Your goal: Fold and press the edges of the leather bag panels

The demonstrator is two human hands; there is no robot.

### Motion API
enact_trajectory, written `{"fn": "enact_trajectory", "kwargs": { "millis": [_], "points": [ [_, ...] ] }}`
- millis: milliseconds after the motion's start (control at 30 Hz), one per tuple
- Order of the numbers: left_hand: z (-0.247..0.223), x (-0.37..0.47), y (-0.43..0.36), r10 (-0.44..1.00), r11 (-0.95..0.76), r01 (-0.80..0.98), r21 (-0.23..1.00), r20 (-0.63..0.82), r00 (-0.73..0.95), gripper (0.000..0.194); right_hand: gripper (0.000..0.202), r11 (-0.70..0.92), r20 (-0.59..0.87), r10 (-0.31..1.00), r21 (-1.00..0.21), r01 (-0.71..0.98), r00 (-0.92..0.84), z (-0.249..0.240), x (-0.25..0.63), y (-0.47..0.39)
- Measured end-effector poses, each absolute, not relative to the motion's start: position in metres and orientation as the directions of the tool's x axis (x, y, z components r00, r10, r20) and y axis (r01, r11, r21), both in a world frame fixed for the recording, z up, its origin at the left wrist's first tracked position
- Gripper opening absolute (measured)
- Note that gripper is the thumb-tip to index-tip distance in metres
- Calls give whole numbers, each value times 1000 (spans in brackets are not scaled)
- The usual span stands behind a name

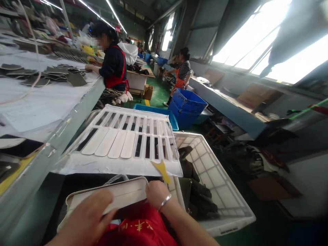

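Note:
A long cream piece with a raised, dark-edged rim (pixel 125 194) lies low in front of me, over my red apron (pixel 143 227). My right hand (pixel 156 194) is closed on its right end. Blurred by motion, my left hand (pixel 89 213) is over its left part, and its grip is not clear. Just beyond is a white slotted rack (pixel 99 164) with several flat cream pieces (pixel 116 143) side by side on its left half. A yellow Y-shaped tool (pixel 162 171) rests at the rack's near right edge.
A white crate (pixel 230 201) with dark pieces stands at the right, blue bins (pixel 186 106) beyond it. The white-covered table (pixel 69 99) on the left bears dark flat pieces. One person (pixel 115 65) works at that table, another (pixel 181 71) farther back.

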State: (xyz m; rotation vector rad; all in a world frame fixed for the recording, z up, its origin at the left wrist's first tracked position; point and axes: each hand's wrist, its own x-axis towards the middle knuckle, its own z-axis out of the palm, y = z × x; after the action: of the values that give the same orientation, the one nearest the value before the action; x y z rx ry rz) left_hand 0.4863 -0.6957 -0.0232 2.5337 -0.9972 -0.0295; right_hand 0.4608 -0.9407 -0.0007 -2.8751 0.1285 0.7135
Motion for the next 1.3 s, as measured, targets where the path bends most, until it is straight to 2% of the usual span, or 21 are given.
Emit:
{"fn": "enact_trajectory", "kwargs": {
  "millis": [33,100,200,300,400,467,533,567,633,667,733,833,933,1000,1033,1100,1200,1300],
  "points": [
    [-19,482,-719,-748,-583,-725,366,104,655,30,36,-983,-473,-33,-144,-114,880,-1,461,-940],
    [-14,478,-757,-823,-539,-769,343,-18,568,45,37,-987,-482,-23,-130,-98,876,-3,462,-940],
    [-13,482,-780,-851,-521,-768,373,-153,503,48,38,-990,-504,-10,-116,-79,863,-5,464,-940],
    [-13,487,-778,-840,-540,-738,405,-200,504,51,40,-990,-502,7,-125,-65,865,-9,466,-942],
    [-10,488,-774,-823,-565,-713,416,-230,519,52,39,-982,-468,97,-190,7,878,-14,465,-947],
    [-6,487,-774,-819,-572,-702,425,-238,523,52,39,-949,-445,130,-315,-19,886,-17,463,-952],
    [-4,487,-774,-816,-575,-693,435,-244,524,51,46,-814,-521,70,-523,-253,851,-20,461,-958],
    [-4,487,-774,-815,-576,-689,440,-246,524,51,48,-672,-604,36,-604,-429,796,-21,460,-960],
    [-4,488,-775,-814,-577,-684,446,-252,522,52,47,-330,-758,37,-624,-708,651,-24,460,-964],
    [-4,489,-775,-812,-580,-681,447,-255,524,53,44,-203,-794,56,-602,-772,605,-25,460,-966],
    [-4,490,-776,-805,-590,-673,446,-269,528,53,34,-98,-806,75,-592,-800,587,-27,462,-968],
    [-1,491,-777,-796,-604,-661,445,-288,533,52,22,-81,-782,121,-621,-780,611,-29,463,-973],
    [4,493,-778,-797,-602,-658,452,-299,524,52,21,-40,-761,198,-636,-770,618,-32,462,-978],
    [6,494,-779,-801,-598,-662,453,-306,514,52,21,-78,-751,215,-650,-756,624,-32,461,-979],
    [6,494,-780,-804,-594,-665,452,-306,510,52,21,-147,-752,188,-658,-739,632,-30,461,-978],
    [4,494,-781,-808,-589,-673,448,-309,502,52,23,-396,-738,90,-643,-656,669,-24,462,-973],
    [-2,494,-783,-806,-591,-676,439,-321,497,53,27,-777,-635,-16,-478,-409,772,-9,465,-962],
    [-7,494,-783,-805,-593,-675,439,-310,505,53,29,-908,-547,5,-353,-226,837,2,469,-952]
  ]
}}
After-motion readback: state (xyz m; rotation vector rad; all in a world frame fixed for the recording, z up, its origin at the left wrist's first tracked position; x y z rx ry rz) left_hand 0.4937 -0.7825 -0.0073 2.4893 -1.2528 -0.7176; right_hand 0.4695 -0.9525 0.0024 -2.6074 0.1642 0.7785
